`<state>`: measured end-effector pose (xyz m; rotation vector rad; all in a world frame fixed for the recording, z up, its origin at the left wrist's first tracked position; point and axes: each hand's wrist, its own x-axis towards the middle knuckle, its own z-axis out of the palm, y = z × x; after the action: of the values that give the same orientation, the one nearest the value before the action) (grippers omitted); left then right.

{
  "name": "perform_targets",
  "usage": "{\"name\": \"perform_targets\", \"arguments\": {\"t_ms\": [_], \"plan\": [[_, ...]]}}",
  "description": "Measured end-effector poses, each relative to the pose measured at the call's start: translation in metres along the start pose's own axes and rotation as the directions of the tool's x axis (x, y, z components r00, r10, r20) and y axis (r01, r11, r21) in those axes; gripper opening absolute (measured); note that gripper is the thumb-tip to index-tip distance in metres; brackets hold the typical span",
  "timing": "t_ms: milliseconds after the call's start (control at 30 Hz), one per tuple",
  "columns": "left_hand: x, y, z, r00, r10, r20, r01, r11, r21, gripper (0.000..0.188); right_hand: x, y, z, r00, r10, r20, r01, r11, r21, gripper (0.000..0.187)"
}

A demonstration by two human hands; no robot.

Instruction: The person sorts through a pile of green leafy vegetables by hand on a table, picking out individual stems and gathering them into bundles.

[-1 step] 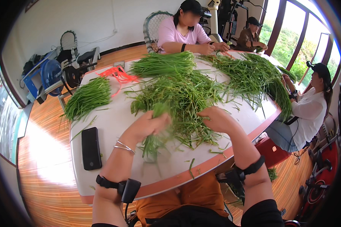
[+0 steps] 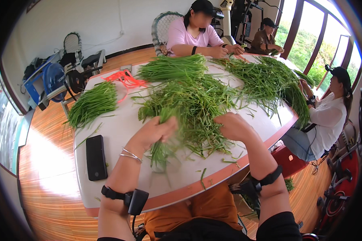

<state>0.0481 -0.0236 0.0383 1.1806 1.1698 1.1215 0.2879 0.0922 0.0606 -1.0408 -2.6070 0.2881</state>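
My left hand is closed around a small bunch of garlic chives, whose long green blades stick out above and below the fist and blur with motion. To its right, my right hand has its fingers drawn together at the edge of a loose, tangled chive pile. Whatever those fingers pinch is hidden. Behind the pile lies a neat stack of chives. Another tidy bundle rests at the table's left side.
A black phone lies near the left table edge. Red-orange ties sit at the back left. One co-worker sits across; two others sit to the right by a large chive heap. Cut scraps litter the white tabletop.
My right hand has shifted slightly to the right, away from the bunch. My left hand, still gripping the chives, has moved a touch to the left.
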Motion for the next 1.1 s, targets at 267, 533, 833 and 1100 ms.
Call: {"name": "perform_targets", "arguments": {"t_ms": [267, 533, 833, 1100], "plan": [[0.006, -0.010, -0.009, 0.997, -0.053, -0.047, 0.047, 0.990, -0.130, 0.026, 0.057, -0.003, 0.018, 0.988, 0.049, -0.146, -0.073, 0.984, -0.164, 0.024], [0.015, -0.024, -0.026, 0.954, -0.022, -0.301, -0.128, 0.874, -0.470, 0.026, 0.136, -0.047, 0.042, 0.942, -0.032, -0.335, 0.017, 0.999, -0.047, 0.021], [0.017, -0.027, -0.025, 0.961, -0.020, -0.278, -0.116, 0.878, -0.464, 0.030, 0.126, -0.034, -0.010, 0.979, 0.048, -0.196, -0.069, 0.993, -0.100, 0.016], [0.014, -0.021, -0.023, 0.961, 0.004, -0.275, -0.116, 0.912, -0.393, 0.034, 0.084, 0.009, -0.036, 0.999, 0.036, 0.015, -0.039, 0.942, 0.334, 0.025]]}}
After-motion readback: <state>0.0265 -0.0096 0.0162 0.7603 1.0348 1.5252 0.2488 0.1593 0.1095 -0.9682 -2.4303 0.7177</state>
